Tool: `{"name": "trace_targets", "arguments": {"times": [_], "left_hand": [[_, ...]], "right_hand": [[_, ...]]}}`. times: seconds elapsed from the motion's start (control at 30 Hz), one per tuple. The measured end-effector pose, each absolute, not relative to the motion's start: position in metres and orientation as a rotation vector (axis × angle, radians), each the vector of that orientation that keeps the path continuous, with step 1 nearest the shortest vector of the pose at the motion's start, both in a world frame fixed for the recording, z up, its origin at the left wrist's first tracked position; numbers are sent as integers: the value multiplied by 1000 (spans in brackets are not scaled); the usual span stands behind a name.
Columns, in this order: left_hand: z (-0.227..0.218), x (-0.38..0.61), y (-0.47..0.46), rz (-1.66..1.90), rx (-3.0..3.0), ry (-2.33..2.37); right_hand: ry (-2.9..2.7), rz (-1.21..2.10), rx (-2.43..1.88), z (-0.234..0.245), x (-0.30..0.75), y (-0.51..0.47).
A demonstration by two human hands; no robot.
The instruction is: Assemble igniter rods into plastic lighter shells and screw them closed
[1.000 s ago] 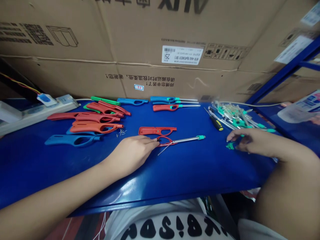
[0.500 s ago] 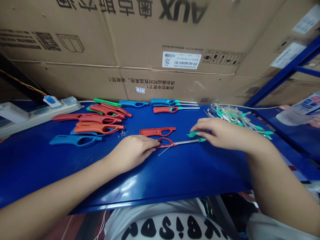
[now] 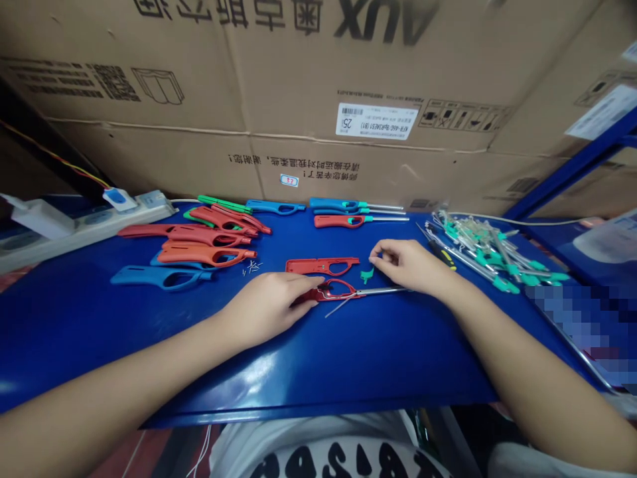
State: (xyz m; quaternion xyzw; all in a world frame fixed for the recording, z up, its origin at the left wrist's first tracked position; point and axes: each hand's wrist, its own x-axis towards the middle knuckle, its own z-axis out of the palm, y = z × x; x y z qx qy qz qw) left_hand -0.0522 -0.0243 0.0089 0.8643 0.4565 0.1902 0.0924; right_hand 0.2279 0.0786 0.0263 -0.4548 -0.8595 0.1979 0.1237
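My left hand [image 3: 271, 302] is closed on the handle end of a red lighter shell half [image 3: 339, 289]. A metal lighter tube [image 3: 381, 291] extends right from that shell, its far end hidden behind my right hand. A thin clear tube [image 3: 338, 307] sticks out below the shell. Between its fingertips, my right hand [image 3: 405, 262] pinches a small green trigger [image 3: 367, 274], just above the metal tube. Behind the held shell lies another red shell half [image 3: 323, 266], its inner side facing up.
Red, orange, blue and green lighter shells [image 3: 209, 253] lie at the left. Lighters with tubes [image 3: 361, 220] rest at the back. Green-tipped metal tubes [image 3: 490, 255] are heaped at the right, near a yellow-black tool [image 3: 446, 257]. A power strip [image 3: 99, 222] and a cardboard box [image 3: 279, 93] stand behind.
My right hand has moved slightly left and turned, bringing the green trigger closer to the shell. My left hand keeps its hold. The whole view has shifted a little.
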Motion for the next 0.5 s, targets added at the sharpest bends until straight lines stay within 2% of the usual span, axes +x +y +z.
{"name": "trace_targets", "arguments": {"times": [0.23,0.5], "left_hand": [[13,-52,-26,441,2682,1327],[16,-51,-26,429,2663,1326]], "right_hand": [[-2808,355,-1069,39,239,72],[-2870,390,-979,31,233,73]]}}
